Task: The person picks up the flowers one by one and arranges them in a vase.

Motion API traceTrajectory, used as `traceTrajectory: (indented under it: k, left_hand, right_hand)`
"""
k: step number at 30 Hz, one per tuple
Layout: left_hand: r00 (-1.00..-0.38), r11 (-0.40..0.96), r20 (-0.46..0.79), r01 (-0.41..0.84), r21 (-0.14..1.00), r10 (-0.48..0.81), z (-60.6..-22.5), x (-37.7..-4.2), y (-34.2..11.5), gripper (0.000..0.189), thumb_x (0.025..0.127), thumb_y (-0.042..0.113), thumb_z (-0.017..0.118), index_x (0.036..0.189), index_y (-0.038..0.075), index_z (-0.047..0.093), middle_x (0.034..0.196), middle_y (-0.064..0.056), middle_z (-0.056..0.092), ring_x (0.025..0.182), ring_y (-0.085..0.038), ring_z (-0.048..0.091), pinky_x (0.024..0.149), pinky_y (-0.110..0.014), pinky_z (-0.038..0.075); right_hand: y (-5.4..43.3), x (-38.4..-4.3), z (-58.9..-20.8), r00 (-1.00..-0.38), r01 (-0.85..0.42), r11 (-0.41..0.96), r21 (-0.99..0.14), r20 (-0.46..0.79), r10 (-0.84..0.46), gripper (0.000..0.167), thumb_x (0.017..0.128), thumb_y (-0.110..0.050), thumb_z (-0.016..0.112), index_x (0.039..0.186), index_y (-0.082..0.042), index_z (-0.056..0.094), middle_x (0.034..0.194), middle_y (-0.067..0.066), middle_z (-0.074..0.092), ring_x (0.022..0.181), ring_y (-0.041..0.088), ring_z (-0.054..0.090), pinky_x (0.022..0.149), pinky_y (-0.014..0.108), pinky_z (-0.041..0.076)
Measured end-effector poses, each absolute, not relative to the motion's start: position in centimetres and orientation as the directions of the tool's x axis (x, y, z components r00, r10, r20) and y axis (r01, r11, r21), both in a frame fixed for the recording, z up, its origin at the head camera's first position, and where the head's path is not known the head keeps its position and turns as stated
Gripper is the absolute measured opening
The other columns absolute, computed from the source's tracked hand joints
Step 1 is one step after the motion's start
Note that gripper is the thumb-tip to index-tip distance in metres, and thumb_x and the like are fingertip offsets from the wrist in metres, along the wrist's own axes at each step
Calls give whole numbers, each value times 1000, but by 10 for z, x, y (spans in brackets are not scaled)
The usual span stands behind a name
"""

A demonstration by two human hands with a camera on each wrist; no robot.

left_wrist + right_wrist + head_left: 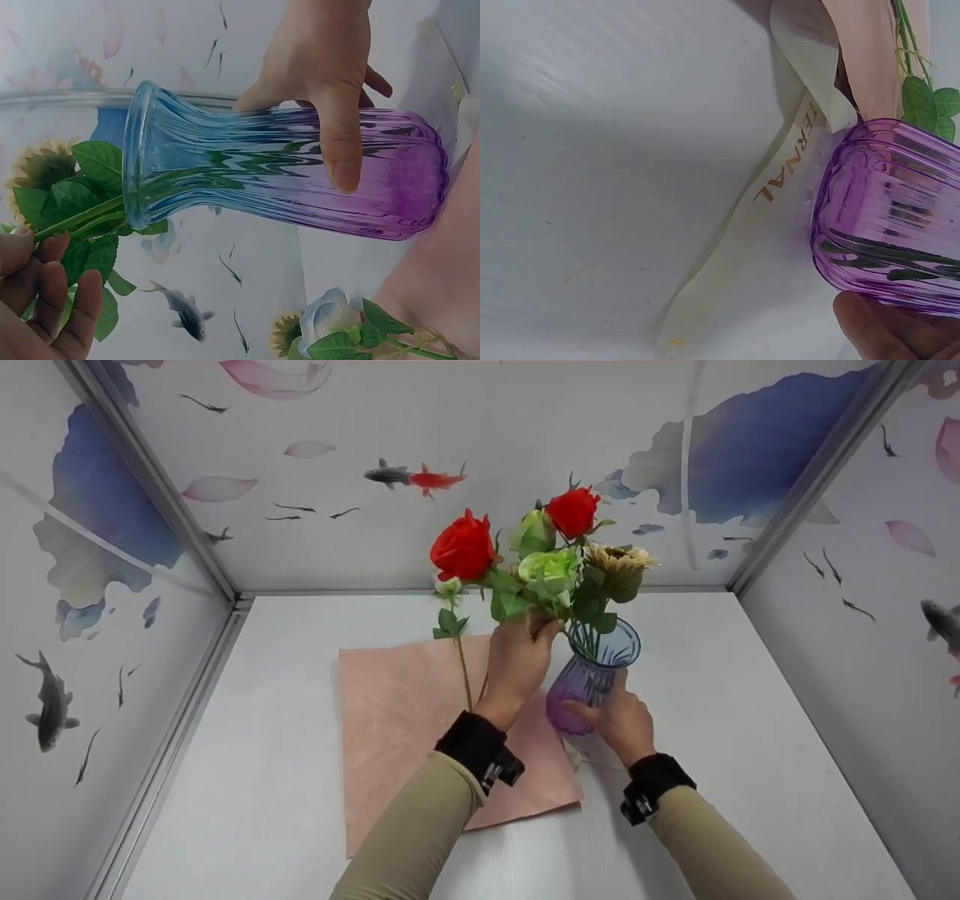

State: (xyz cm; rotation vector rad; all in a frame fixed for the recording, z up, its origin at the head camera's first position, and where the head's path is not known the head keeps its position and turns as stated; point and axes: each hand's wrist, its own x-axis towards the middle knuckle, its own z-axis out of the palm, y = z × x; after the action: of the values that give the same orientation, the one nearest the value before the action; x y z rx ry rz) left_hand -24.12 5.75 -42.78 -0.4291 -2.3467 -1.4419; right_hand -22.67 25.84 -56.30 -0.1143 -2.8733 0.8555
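My left hand (520,660) pinches a green stem (82,214) just outside the mouth of a ribbed glass vase (285,172), blue at the rim and purple at the base. Several stems run into the vase. My right hand (628,724) grips the vase's lower body, thumb on the near side. Over the rim, in the head view, stand a red rose (573,512), a green rose (551,571) and a cream sunflower (621,562). A larger red rose (461,547) leans left of them; its stem's lower end is hidden.
Pink wrapping paper (397,735) lies under my left arm, with a thin flower stem (463,671) over it. A cream printed ribbon (731,240) trails beside the vase base. A pale blue rose (326,322) shows low in the left wrist view. Printed panels (300,540) enclose the table.
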Motion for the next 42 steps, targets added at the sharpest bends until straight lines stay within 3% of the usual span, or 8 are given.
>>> traceTrajectory:
  k: [6, 10, 17, 21, 24, 31, 36, 42]
  left_hand:
    - [-901, 559, 418, 405, 723, 112, -431, -244, 65, 19, 104, 27, 62, 105, 10, 72, 90, -6, 70, 88, -23, 66, 74, -34, 49]
    - [-886, 639, 451, 409, 651, 109, -435, -248, 69, 24, 103, 30, 64, 101, 9, 75, 92, -9, 73, 92, -30, 68, 79, -39, 55]
    - [-876, 643, 467, 427, 636, 121, -440, -255, 74, 21, 101, 26, 66, 96, 6, 67, 95, -11, 68, 94, -30, 66, 86, -42, 52]
    - [-894, 680, 431, 393, 619, 125, -437, -257, 75, 21, 104, 26, 63, 101, 5, 65, 102, -13, 67, 100, -33, 65, 88, -45, 53]
    - [-915, 671, 385, 362, 647, 122, -435, -260, 77, 20, 104, 25, 62, 106, 5, 66, 104, -13, 68, 102, -33, 65, 88, -44, 53]
    - [-967, 554, 229, 251, 793, 110, -432, -268, 82, 18, 106, 23, 59, 110, 7, 64, 100, -10, 66, 88, -23, 63, 75, -34, 45]
    - [-975, 546, 193, 224, 807, 114, -431, -273, 86, 22, 106, 24, 58, 119, 7, 65, 108, -10, 71, 98, -23, 68, 82, -35, 51]
    - [-978, 560, 168, 207, 802, 120, -433, -276, 89, 26, 106, 26, 59, 122, 8, 67, 110, -11, 72, 97, -23, 70, 82, -35, 54]
  right_hand:
    - [258, -226, -565, -980, 2, 843, -538, 165, 108, 121, 76, -65, 82, 151, 11, 24, 87, 33, 69, 73, 45, 70, 64, 57, 54]
    - [258, -226, -567, -973, -26, 850, -526, 207, 98, 115, 76, -62, 83, 147, 9, 29, 80, 31, 67, 68, 44, 69, 60, 57, 53]
    - [257, -226, -567, -978, -12, 840, -542, 182, 104, 116, 75, -66, 81, 148, 7, 28, 85, 31, 69, 72, 44, 70, 62, 57, 53]
    - [257, -227, -566, -981, -5, 836, -548, 164, 102, 119, 76, -68, 80, 150, 7, 26, 88, 32, 69, 74, 44, 70, 64, 57, 54]
    - [258, -226, -565, -982, 0, 836, -548, 158, 103, 118, 76, -68, 80, 150, 7, 26, 90, 33, 69, 76, 45, 71, 65, 57, 54]
    - [259, -227, -565, -985, 7, 833, -553, 139, 101, 120, 76, -71, 77, 149, 9, 25, 92, 34, 69, 78, 45, 71, 66, 57, 54]
    - [259, -226, -565, -985, -3, 834, -552, 146, 93, 122, 75, -71, 78, 149, 9, 25, 91, 33, 70, 79, 44, 71, 67, 57, 54]
    - [258, -227, -565, -984, 3, 837, -547, 146, 99, 123, 74, -70, 79, 152, 7, 24, 92, 30, 71, 81, 43, 72, 69, 56, 55]
